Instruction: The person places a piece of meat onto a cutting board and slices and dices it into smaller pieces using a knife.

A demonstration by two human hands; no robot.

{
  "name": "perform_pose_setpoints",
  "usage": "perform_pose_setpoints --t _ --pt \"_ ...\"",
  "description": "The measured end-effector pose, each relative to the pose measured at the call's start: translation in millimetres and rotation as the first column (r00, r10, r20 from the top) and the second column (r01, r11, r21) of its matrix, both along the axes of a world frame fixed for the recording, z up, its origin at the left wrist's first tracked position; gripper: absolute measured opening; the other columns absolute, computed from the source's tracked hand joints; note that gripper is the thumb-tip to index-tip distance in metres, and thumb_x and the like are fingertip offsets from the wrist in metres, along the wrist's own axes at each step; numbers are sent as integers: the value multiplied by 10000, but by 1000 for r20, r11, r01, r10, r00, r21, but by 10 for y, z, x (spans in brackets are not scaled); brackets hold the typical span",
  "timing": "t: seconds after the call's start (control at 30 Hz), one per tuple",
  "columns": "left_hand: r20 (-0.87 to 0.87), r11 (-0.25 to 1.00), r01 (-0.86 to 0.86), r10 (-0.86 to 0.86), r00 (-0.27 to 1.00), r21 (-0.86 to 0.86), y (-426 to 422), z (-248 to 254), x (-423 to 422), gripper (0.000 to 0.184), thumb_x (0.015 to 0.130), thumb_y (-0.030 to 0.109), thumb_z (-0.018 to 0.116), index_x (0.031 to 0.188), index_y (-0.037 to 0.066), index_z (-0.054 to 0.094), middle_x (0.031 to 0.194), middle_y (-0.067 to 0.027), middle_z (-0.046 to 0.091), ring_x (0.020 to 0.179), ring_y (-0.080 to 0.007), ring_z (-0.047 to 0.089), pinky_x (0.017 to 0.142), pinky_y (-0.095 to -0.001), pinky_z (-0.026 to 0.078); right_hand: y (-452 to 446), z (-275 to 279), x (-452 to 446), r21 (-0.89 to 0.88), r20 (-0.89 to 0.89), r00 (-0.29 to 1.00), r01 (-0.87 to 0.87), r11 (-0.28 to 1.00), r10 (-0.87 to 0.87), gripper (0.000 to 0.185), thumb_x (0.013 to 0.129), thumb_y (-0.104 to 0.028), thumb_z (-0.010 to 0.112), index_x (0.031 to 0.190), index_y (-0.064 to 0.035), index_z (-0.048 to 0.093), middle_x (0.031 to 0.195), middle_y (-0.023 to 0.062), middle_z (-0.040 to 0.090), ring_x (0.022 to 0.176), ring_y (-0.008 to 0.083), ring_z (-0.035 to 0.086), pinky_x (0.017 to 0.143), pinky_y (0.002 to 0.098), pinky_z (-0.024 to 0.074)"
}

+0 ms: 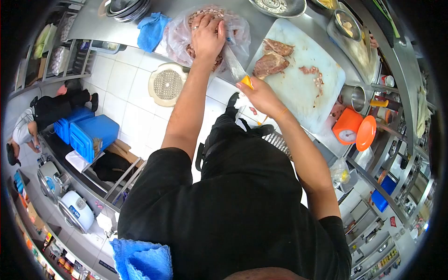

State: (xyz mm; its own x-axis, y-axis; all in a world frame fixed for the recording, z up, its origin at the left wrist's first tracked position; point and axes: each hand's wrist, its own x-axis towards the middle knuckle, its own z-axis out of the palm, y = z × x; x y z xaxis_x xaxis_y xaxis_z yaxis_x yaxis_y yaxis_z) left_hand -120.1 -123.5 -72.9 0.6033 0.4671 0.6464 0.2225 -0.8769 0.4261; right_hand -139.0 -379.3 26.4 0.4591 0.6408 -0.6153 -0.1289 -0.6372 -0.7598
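My left hand [207,38] lies with fingers spread on chopped meat [217,13] in a clear plastic bag [240,28]. In my right hand [263,97] is a knife [233,63], gripped by its yellow handle. Its blade slants up to the left, with the far end beside my left hand at the bag. Right of the blade, two larger pieces of meat [269,64] rest on a white cutting board [298,105]. Small meat scraps [317,79] are scattered on the board's right side.
A blue cloth [153,31] lies left of the bag, near stacked metal bowls [128,10]. A metal bowl [280,8] stands behind the board. An orange scale [347,127] and a metal pot [353,98] are at the right. Another person [51,109] is at far left.
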Motion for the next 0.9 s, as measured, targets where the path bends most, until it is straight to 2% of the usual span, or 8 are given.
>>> perform_pose_setpoints --t 0.17,0.23,0.33,0.43,0.63,0.67,0.73,0.9 --pt "-61 994 35 -29 998 101 70 -44 13 304 968 328 671 1160 128 797 1339 -119 705 1316 -348 586 1200 -509 379 -284 -11 -17 -6 -89 995 35 999 -35 387 1065 -369 628 1030 15 595 686 55 574 473 147 554 442 348 467" --pt "-105 992 35 -23 994 118 65 -67 -15 331 981 349 657 1202 139 785 1374 -119 689 1351 -337 566 1224 -513 346 -365 -27 -12 -17 -56 997 45 999 -46 376 1073 -363 617 1032 11 599 671 44 560 461 142 543 438 346 457" --pt "-227 981 -5 50 973 196 -13 -105 -59 372 1014 382 624 1313 196 742 1423 -107 663 1379 -321 555 1213 -532 357 -423 -31 9 -13 -52 995 83 996 -84 368 1081 -360 605 1040 6 604 658 33 547 448 138 532 433 345 448" --pt "-265 982 -19 69 962 186 -52 -121 -66 410 1027 405 592 1361 197 709 1471 -112 630 1409 -317 532 1237 -529 325 -443 -9 53 2 -55 990 134 991 -133 365 1083 -359 604 1057 5 601 651 28 541 439 138 524 422 342 441" --pt "-459 966 -23 142 877 256 21 -111 -225 524 1072 470 464 1508 210 590 1583 -112 532 1500 -311 435 1285 -529 221 -445 68 155 -17 -31 987 155 988 -155 357 1080 -356 609 1068 1 600 662 23 530 444 138 522 417 336 445" --pt "-519 967 -23 157 840 255 51 -107 -240 562 1085 483 407 1555 204 538 1619 -110 492 1531 -305 390 1297 -524 178 -451 95 156 -16 -25 988 151 988 -151 352 1087 -353 599 1060 -2 596 669 18 541 444 126 512 418 323 435" --pt "-553 960 -30 185 812 278 140 -131 -265 576 1079 475 411 1564 185 522 1623 -134 481 1534 -319 382 1297 -521 175 -439 161 142 -16 -11 989 148 989 -148 344 1102 -348 579 1046 -9 590 682 8 563 444 100 493 420 298 415" --pt "-638 974 -50 184 748 221 279 -191 -253 641 1081 502 376 1638 185 403 1693 -169 361 1594 -350 259 1299 -521 168 -519 181 131 -37 5 988 155 987 -155 386 1067 -365 615 1043 20 593 716 73 580 488 167 569 444 352 475"
